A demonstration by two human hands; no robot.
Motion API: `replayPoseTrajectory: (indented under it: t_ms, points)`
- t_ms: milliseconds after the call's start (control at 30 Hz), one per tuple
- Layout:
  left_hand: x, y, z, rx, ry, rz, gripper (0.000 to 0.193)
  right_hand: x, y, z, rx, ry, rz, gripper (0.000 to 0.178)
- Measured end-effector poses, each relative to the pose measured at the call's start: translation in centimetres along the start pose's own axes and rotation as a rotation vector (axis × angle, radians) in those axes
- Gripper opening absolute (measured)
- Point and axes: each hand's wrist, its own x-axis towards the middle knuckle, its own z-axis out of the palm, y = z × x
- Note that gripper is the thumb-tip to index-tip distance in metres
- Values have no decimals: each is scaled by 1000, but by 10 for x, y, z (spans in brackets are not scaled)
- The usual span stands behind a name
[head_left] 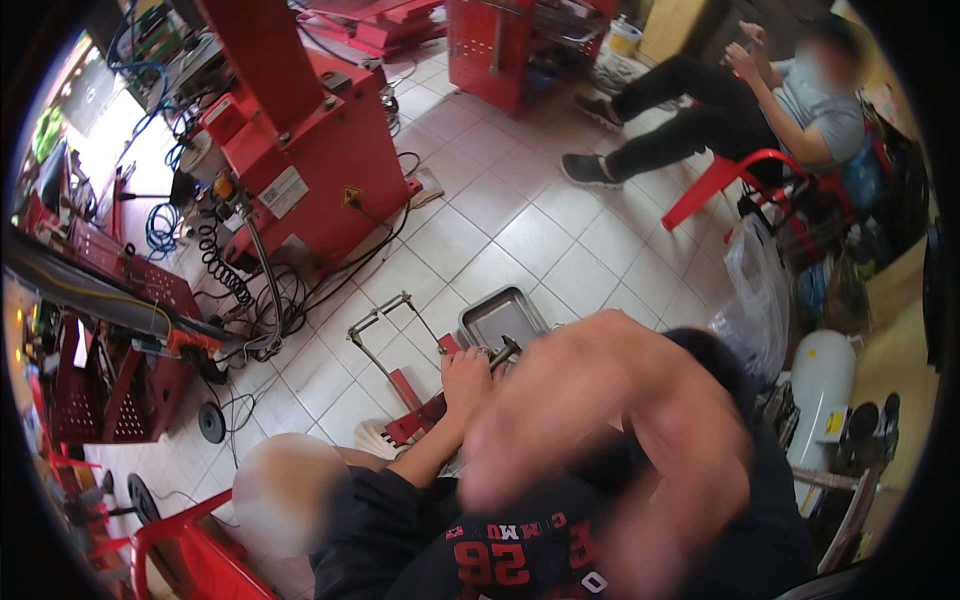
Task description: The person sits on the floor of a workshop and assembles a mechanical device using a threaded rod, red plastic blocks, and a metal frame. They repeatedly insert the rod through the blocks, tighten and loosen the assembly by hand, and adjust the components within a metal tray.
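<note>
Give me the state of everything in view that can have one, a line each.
Left hand: at the red-and-metal frame, grip unclear.
Right hand: blurred, finger pose unclear.
Metal tray: on the tiles, open side up.
Red machine: upright; on or off, cannot tell.
Blue hose: looped.
Black spiral cord: coiled.
Upper-right red chair: occupied.
Plastic bag: crumpled.
White tank: upright.

Shows red on the rod frame and the machine, silver grey on the tray, black with red-white lettering on the shirt, pale squares on the floor.
</note>
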Motion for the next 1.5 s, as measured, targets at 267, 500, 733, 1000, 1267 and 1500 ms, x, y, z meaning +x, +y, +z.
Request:
replayPoseTrajectory:
  t_ms: [267, 500, 733, 1000, 1267, 1500]
  points:
    - [5, 11, -9, -9, -16, -41, 33, 17, -36, 30, 4, -89, -112, 57]
    - [-8, -13, -4, -57, 79, 50, 31, 0, 7, 9, -483, -39, 210, 53]
    - [0, 9, -9, 12, 38, 7, 31, -223, 194, -83, -737, -5, 1084, 60]
    - [4, 11, -24, 41, -91, -56, 33, -239, 214, -88, 101, 153, 1239, 52]
    - [4, 2, -21, -50, -46, -3, 33, -225, 214, -79, -66, 277, 1536, 66]
    - [7, 4, -17, -87, -66, -72, 35, -222, 207, -84, -2, 311, 1357, 68]
